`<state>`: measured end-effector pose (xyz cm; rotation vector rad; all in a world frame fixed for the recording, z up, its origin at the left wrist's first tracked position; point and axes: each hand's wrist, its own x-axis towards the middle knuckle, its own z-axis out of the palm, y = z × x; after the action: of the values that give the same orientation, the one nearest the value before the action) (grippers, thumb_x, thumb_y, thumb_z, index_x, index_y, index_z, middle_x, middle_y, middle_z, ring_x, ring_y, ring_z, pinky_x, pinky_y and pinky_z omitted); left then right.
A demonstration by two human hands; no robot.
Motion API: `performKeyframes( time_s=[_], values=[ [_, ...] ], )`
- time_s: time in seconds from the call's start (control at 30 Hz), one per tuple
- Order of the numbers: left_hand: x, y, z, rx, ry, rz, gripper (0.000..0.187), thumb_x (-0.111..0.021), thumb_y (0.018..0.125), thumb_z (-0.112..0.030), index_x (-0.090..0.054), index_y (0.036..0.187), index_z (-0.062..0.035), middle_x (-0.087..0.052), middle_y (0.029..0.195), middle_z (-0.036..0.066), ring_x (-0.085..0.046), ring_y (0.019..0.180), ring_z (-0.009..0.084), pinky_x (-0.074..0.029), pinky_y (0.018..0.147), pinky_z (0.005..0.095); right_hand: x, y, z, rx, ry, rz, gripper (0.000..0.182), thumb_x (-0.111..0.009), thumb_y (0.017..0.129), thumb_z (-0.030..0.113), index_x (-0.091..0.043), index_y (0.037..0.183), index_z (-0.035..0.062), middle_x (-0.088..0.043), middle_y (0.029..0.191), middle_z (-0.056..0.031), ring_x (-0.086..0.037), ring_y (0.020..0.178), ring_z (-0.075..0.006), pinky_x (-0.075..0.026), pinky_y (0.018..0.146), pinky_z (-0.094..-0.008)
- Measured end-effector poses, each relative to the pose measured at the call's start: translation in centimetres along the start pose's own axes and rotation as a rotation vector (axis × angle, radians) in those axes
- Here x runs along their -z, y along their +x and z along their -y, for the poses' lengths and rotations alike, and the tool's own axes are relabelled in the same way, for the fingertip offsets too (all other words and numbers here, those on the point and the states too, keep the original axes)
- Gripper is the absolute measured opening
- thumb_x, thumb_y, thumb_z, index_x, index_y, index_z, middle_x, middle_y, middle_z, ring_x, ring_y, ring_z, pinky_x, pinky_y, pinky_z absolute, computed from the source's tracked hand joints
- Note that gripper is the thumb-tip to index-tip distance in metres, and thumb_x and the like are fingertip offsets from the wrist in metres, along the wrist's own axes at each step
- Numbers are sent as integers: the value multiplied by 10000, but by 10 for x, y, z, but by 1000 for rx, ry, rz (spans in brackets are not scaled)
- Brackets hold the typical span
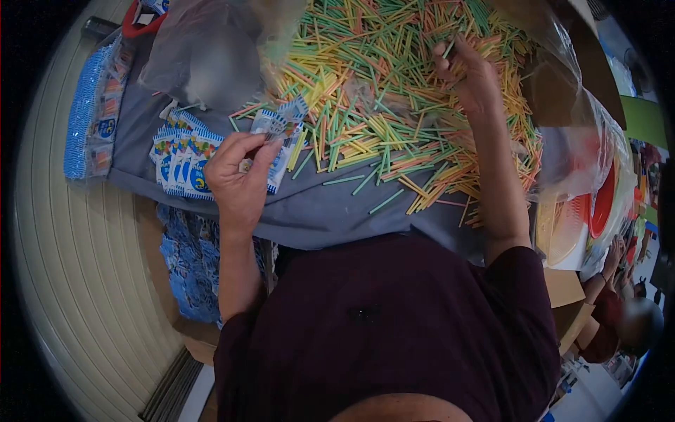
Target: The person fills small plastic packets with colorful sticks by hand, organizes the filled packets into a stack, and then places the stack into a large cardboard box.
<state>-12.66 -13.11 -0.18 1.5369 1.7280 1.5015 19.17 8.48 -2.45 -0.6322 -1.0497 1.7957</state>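
My left hand (pixel 239 172) pinches the edge of a small blue-and-white printed packet (pixel 290 118) with a clear part, thumb against fingers. Just left of that hand lies a fanned stack of similar packets (pixel 184 163). At the upper right my right hand (pixel 477 79) is over a large heap of thin coloured sticks (pixel 380 63) in green, yellow and orange. Its fingers are curled, and a thin green stick (pixel 448 50) shows between thumb and fingertips; whether there are more is hidden.
Clear plastic sheeting (pixel 218 49) covers part of the heap's left side. A bundle of strip packets (pixel 95 112) lies far left on the grey cloth (pixel 316 211). Below it stands a box of blue packets (pixel 186 260). A red basin (pixel 601 204) and another person (pixel 608 316) are at right.
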Motion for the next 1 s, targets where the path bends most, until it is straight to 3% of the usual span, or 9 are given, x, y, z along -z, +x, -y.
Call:
performKeyframes(
  time_s=[0.1,0.17,0.3,0.37,0.4,0.47,0.7,0.77,1.0],
  values=[
    [-22,3,-17,5,-172,42,108,-761,782,41,-703,874,48,-643,767,39,-589,695,74,-462,606,212,-9,-1,-9,-51,66,-104,252,-463,1048,244,-553,1122,20,-666,948,-134,-626,780,-212,-466,563,-334],
    [-36,4,-20,39,-301,145,115,-769,776,41,-703,869,51,-646,770,32,-589,684,71,-470,613,206,-26,-7,-6,-31,87,-245,255,-485,1037,240,-549,1049,-6,-638,942,-141,-598,836,-214,-496,621,-316],
    [-64,9,-22,72,-360,158,125,-782,775,18,-703,867,49,-643,761,27,-593,678,68,-471,603,209,-39,-12,-2,2,306,-330,178,-511,1022,183,-540,992,10,-592,864,-112,-545,735,-173,-449,572,-287],
    [-76,12,-24,96,-368,172,132,-791,777,-13,-703,856,45,-641,744,30,-589,665,68,-470,588,216,-26,-10,-5,20,601,-15,115,-522,1002,121,-518,927,35,-492,769,-45,-423,626,-111,-358,506,-248],
    [-81,14,-24,94,-362,167,132,-791,777,-13,-703,856,45,-641,744,30,-589,665,68,-470,588,216,-27,-11,-3,18,605,-8,115,-522,1002,121,-518,927,35,-492,769,-45,-423,626,-111,-358,506,-248],
    [-88,18,-23,21,-247,229,110,-762,798,41,-692,882,30,-653,802,19,-591,697,57,-484,615,207,-36,-14,7,93,588,95,127,-512,995,99,-491,877,57,-348,668,13,-285,549,-78,-271,472,-229],
    [-112,34,-35,-44,-189,230,135,-797,777,-3,-694,859,30,-654,763,11,-585,692,54,-477,616,204,-80,-12,38,123,538,450,250,-465,1046,266,-544,995,34,-303,584,26,-313,496,-87,-345,481,-246],
    [-117,37,-37,-58,-258,185,133,-800,748,-9,-706,837,21,-651,726,60,-596,622,111,-466,551,249,-101,-19,40,142,388,252,283,-453,1048,298,-547,1009,34,-318,583,22,-339,503,-96,-370,499,-260],
    [-120,47,-38,-251,-197,131,143,-798,722,25,-699,824,10,-663,738,75,-644,638,162,-499,559,268,-165,-30,49,193,-131,-432,406,-410,1053,410,-558,1059,32,-370,582,6,-433,527,-131,-459,565,-306]
  ],
)
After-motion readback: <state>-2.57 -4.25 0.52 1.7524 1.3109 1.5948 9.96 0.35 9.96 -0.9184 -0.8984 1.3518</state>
